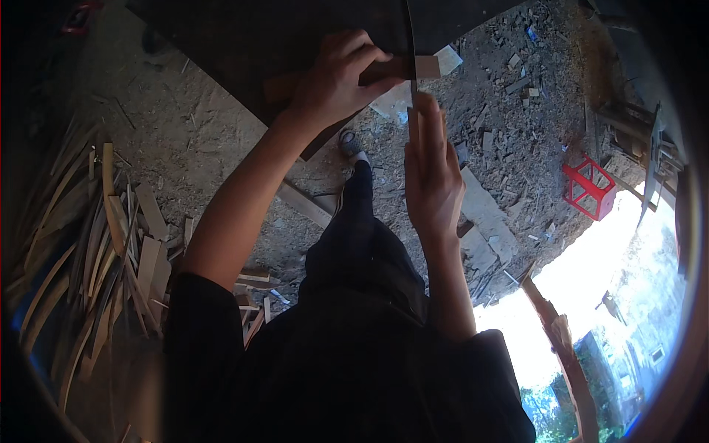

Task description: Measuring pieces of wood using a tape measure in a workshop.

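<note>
My right hand [435, 177] grips the wooden handle of a hand saw, with the index finger laid along it. The thin saw blade [411, 50] runs away from the hand and crosses a short wooden board [427, 67] near its right end. My left hand [346, 75] presses on that board just left of the blade, thumb and fingers on it. The board lies on a dark tabletop [232, 50], its right end past the table's edge. How deep the blade sits in the wood is too dark to tell.
Bent wood strips and offcuts [111, 243] are heaped at the left. A red plastic stool [590, 188] lies tipped at the right. Flat boards [482, 216] and scraps litter the dirt floor. A rough wooden post [562, 338] stands by the bright opening at lower right.
</note>
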Motion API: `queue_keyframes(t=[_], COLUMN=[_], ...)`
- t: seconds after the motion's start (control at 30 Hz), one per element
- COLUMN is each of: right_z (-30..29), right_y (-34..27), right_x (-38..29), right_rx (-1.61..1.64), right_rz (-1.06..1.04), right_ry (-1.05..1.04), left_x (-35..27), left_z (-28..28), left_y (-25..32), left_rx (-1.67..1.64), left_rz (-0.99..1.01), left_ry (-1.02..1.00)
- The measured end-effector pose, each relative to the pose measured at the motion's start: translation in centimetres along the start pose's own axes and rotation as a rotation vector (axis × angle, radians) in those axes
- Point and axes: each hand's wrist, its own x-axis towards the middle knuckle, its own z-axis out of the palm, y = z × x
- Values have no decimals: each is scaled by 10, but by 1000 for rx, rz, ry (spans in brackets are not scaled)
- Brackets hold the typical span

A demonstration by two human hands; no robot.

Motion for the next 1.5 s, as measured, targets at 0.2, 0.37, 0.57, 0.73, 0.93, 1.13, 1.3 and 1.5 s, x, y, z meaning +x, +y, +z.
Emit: queue_keyframes(t=[0.2, 0.37, 0.57, 0.73, 0.93, 1.13, 1.3, 1.5], right_z=[53, 65, 78, 72, 96, 87, 103, 83], right_y=[41, 58, 78, 63, 84, 72, 85, 65], right_x=[-45, -36, -43, -10, -32, -10, -29, -6], right_rx=[15, 53, 22, 40, -4, 31, 22, -14], right_rz=[-100, -142, -227, -254, -304, -273, -293, -227], right_ry=[153, 221, 315, 368, 403, 423, 451, 338], left_x=[-2, 4, 3, 2, -1, 3, 1, 2], left_z=[2, -4, -9, -6, -5, -3, -7, -8], left_y=[-3, 6, 7, 5, 2, 3, 10, 10], left_rx=[17, -23, -28, -51, -15, -19, -18, -49], left_rz=[48, 8, -38, 0, 56, -11, -41, -44], left_ry=[7, 18, -30, -29, 23, -44, -38, -47])
